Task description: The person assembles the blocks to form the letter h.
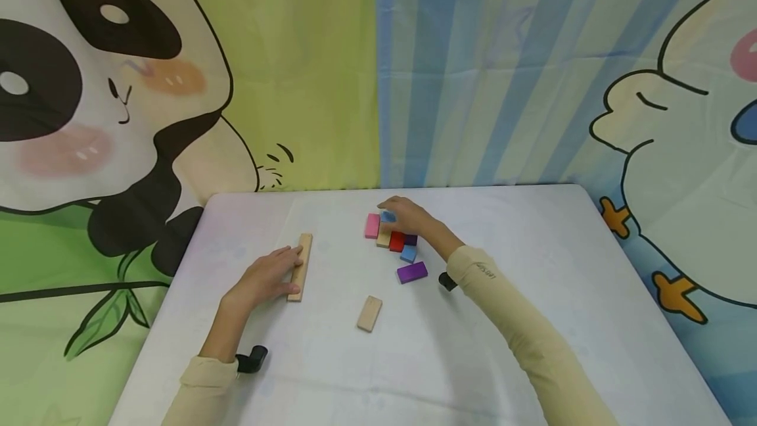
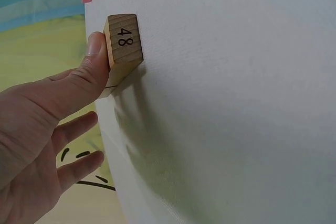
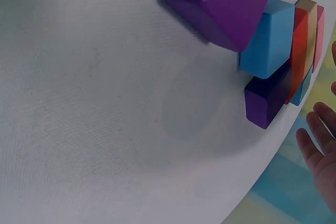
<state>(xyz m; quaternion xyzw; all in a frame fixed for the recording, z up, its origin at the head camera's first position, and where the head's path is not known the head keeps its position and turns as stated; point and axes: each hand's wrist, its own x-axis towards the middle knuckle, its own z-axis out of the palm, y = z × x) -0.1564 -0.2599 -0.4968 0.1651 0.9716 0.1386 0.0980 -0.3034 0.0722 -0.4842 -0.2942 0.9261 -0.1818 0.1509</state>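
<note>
On the left of the table, a long wooden strip [image 1: 299,278] lies with my left hand [image 1: 264,277] at its side. The left thumb [image 2: 94,59] rests along the strip near an end marked 48 [image 2: 125,38]; the other visible fingers are extended. Over a cluster of coloured blocks, my right hand [image 1: 411,217] arches with its fingers spread and apart from them in the right wrist view. The cluster has a pink block [image 1: 372,226], a red block [image 1: 397,242], a blue block [image 1: 408,254], a dark purple block [image 3: 268,94] and a plain wooden block [image 1: 383,239]. Part of another blue block [image 1: 387,216] shows beneath the right fingers.
A purple block [image 1: 412,273] lies just nearer than the cluster. Another plain wooden block [image 1: 369,313] sits closer to the front. The white table [image 1: 532,268] ends at a printed curtain [image 1: 331,71] behind. A black wrist device [image 1: 252,359] hangs beside the left sleeve.
</note>
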